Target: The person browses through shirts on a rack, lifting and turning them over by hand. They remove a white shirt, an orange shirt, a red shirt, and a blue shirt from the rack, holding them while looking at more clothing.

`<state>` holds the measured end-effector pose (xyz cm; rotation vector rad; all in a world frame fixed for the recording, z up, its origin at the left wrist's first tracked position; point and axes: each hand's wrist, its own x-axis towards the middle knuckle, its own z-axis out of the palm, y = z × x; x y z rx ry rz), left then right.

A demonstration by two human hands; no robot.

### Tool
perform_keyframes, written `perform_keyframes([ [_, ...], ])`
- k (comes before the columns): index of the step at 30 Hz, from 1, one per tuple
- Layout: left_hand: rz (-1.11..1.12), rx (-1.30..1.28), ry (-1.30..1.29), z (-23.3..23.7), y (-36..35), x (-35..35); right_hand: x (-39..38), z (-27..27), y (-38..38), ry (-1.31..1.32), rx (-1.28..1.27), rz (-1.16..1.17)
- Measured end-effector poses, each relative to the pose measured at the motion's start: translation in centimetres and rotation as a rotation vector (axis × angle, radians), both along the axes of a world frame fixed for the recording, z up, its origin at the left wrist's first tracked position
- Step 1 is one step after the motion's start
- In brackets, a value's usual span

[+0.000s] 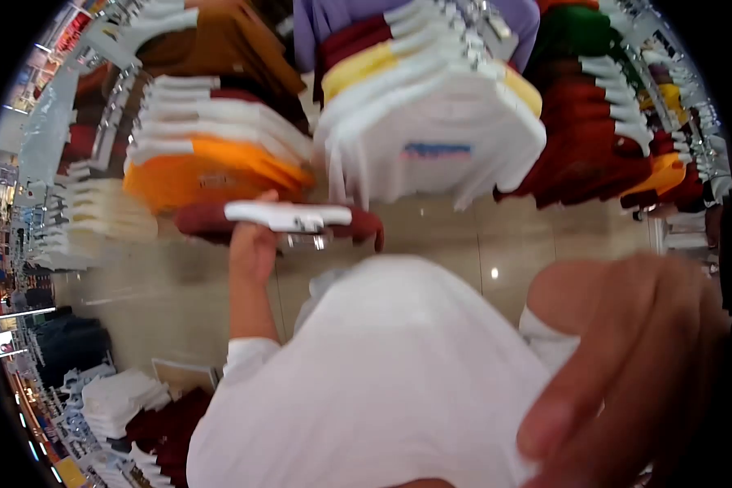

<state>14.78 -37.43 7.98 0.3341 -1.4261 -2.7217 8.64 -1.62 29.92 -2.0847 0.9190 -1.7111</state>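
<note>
Your left hand (254, 248) is gripping a smooth white hanger (289, 216), maroon garment (199, 220) drooping off both ends, over glossy tile (447, 236). Your right hand (626, 366) is showing blurred near the lens, edge lost in dark; can't tell finger state.

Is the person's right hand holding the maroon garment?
No, the left hand holds the maroon garment, while the right hand appears apart from it, large and blurred near the camera.
</note>
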Motion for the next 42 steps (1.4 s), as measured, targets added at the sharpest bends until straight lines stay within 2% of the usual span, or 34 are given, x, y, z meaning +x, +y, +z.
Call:
perform_keyframes([
  [2, 0.000, 0.041, -0.051, -1.2, -0.9, -0.8, 1.0, 0.2, -0.3, 0.019, -0.014, 0.014],
  [3, -0.077, -0.015, 0.047, -0.1, -0.8, -1.1, 0.6, 0.1, -0.4, 0.005, -0.045, -0.002],
  [6, 0.059, -0.039, -0.097, 0.0, 0.1, -1.5, 0.8, 0.2, -0.6, 0.012, -0.042, -0.019],
  [8, -0.087, 0.032, 0.054, -0.7, -0.8, -2.6, 0.9, 0.4, -0.5, 0.009, -0.061, -0.040],
  [11, -0.028, 0.036, 0.000, -0.4, -1.5, -0.2, 2.5, 0.9, -1.2, 0.045, -0.077, -0.087],
  [15, -0.072, 0.100, 0.039, -1.4, -1.2, -0.6, 2.0, 1.5, -0.9, 0.075, -0.055, -0.119],
  [17, -0.110, 0.083, 0.088, 0.1, -1.1, -1.3, 2.4, 1.6, -0.9, 0.089, -0.065, -0.124],
  [21, -0.063, 0.120, 0.056, -0.6, -1.7, -1.1, 1.8, 2.1, -0.4, 0.071, -0.106, -0.128],
  [28, -0.026, 0.061, 0.089, -0.2, -1.3, -1.2, 2.7, 2.2, -1.0, 0.113, -0.088, -0.135],
  [29, 0.026, 0.038, 0.030, -0.2, -1.1, -0.8, 2.8, 2.4, -1.1, 0.098, -0.094, -0.130],
  [42, -0.054, 0.106, 0.089, -0.3, -2.0, 0.1, 3.9, 2.2, -1.0, 0.109, -0.128, -0.126],
])
